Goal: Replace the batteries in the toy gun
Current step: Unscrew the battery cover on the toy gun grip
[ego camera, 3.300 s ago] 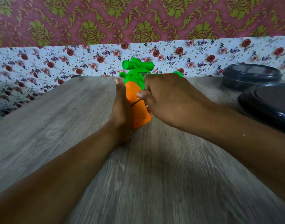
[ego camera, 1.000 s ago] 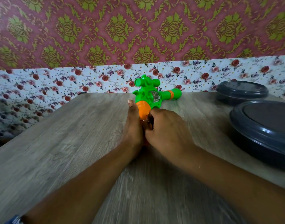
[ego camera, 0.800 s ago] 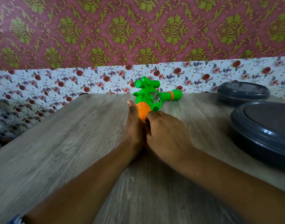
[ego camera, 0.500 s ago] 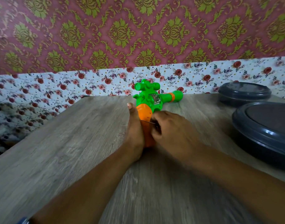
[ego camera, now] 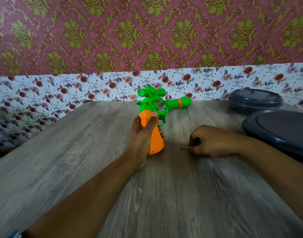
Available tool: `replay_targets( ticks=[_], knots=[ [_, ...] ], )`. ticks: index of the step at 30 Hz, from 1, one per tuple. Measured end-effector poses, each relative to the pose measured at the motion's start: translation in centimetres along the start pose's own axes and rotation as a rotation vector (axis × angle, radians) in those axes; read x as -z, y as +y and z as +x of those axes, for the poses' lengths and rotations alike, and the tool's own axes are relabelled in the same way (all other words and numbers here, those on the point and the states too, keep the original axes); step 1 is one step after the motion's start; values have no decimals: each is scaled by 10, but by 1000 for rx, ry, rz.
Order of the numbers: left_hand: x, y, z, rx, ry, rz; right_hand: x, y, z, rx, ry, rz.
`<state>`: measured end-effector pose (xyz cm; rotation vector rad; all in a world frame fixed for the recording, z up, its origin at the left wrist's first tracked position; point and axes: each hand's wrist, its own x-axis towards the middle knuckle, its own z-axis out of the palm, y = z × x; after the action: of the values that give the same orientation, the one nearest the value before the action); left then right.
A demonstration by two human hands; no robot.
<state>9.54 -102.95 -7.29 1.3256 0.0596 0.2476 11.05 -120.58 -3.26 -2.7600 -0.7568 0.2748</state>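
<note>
In the head view, a toy gun (ego camera: 157,115) is seen near the middle of a wood-grain desk (ego camera: 78,152). Its green body, with a sight on top and a barrel banded in orange, is pointed to the right, and its orange grip is angled down toward the camera, with the butt held close to the desk surface. The grip is wrapped by the left hand (ego camera: 142,134): the thumb is laid up along the near face of the orange part, and the fingertips are seen curled round the far side just below the trigger guard.

The right hand (ego camera: 210,141) is rested on the desk to the right of the toy gun, apart from it. Its fingers are curled, and a thin dark tool (ego camera: 186,148), which looks like a small screwdriver, is pinched in them, with the tip pointed left toward the grip and kept clear of it.

Two dark grey lidded containers (ego camera: 281,127) are seen at the right edge of the desk, one behind the other. Floral-patterned wallpaper (ego camera: 61,90) is seen behind the desk.
</note>
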Motion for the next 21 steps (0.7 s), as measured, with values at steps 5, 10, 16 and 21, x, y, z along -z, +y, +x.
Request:
replay_targets(
  ticks=[5, 10, 16, 21],
  knots=[
    [2, -6, 4, -44, 82, 130, 1, 2, 0, 12, -53, -32],
    [5, -6, 7, 39, 141, 126, -1, 8, 4, -31, 223, 95],
    [3, -2, 2, 33, 47, 119, -11, -3, 8, 10, 541, 303],
    [5, 0, 2, 14, 2, 92, -25, -25, 6, 70, 559, 423]
  ],
)
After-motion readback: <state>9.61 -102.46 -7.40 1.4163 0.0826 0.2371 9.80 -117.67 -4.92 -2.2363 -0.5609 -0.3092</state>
